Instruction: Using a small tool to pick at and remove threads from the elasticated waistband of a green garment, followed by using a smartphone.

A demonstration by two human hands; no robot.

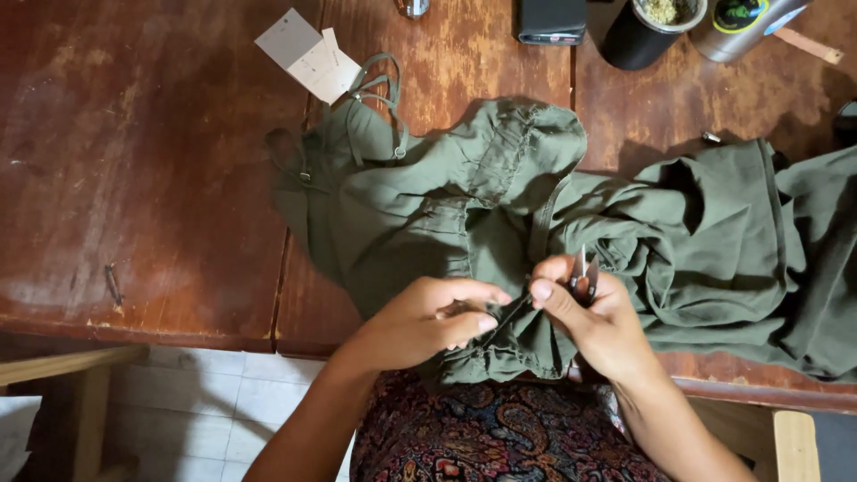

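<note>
Olive-green strappy garment (428,196) spread over front half of wooden bench (134,178), hem bunched at near edge. Looks thin, limp, light; creases easily, likely slides and stretches if tugged. Best held at gathered seam, pinched flat.

Left hand (428,321): fingers pinched on fabric fold.

Right hand (598,321): thumb and forefinger nip same fold, other fingers clasp small metal snips (583,272).

Paper cards (308,54), dark tumbler (647,31) at far edge.
</note>
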